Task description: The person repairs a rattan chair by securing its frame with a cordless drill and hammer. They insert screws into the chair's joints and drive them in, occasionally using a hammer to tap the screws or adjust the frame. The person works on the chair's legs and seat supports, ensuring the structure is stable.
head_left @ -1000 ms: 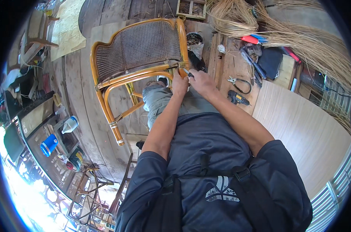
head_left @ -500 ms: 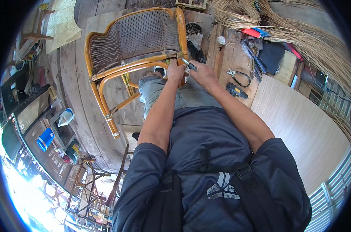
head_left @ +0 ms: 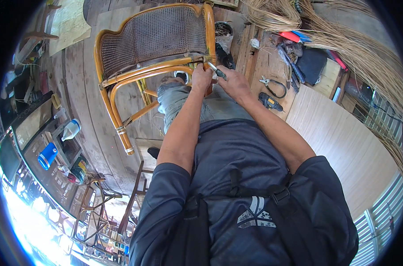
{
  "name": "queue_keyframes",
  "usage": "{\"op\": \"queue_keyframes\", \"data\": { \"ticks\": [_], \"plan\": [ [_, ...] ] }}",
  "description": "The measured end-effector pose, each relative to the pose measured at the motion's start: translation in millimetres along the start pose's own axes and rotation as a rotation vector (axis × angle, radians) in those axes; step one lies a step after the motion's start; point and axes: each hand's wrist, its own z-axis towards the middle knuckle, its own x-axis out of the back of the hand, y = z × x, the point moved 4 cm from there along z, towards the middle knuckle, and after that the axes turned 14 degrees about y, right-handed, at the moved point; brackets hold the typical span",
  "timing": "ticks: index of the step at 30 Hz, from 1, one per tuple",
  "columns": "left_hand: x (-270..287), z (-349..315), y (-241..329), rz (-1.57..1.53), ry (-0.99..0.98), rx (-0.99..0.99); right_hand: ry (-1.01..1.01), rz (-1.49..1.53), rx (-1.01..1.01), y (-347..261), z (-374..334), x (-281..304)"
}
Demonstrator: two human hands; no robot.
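Observation:
A rattan chair (head_left: pixel 146 62) with a honey-coloured frame and woven cane panel lies tipped over, in front of my legs. My left hand (head_left: pixel 202 79) is closed at the chair's corner joint, its fingers partly hidden against the frame. My right hand (head_left: pixel 233 83) grips a small hand tool (head_left: pixel 220 74) with a dark handle and a short silver metal end. That metal end points up and left, close to the joint and my left fingers. Its exact kind and whether it touches the cane I cannot tell.
Pliers (head_left: pixel 274 86) and a cordless drill (head_left: pixel 270 102) lie on a board to the right. Beyond them are long rattan strands (head_left: pixel 339 40) and a dark pad (head_left: pixel 311 65). A pale round panel (head_left: pixel 343 142) stands nearer. On the left are a blue container (head_left: pixel 48 156) and a white bottle (head_left: pixel 71 129).
The tool and my right hand have turned slightly, its metal end a little higher and further left. My left hand stays at the joint. The view has shifted slightly.

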Motion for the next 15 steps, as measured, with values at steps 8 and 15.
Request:
{"op": "queue_keyframes", "data": {
  "ticks": [8, 15],
  "plan": [
    [-8.6, 12.2, -20.9, 0.096, 0.107, -0.096, -0.014, -0.036, -0.046, -10.3, -3.6, 0.6],
    [-23.9, 24.6, -43.2, 0.040, 0.092, -0.027, 0.043, 0.014, 0.026, -4.9, -1.9, -2.5]
  ]
}}
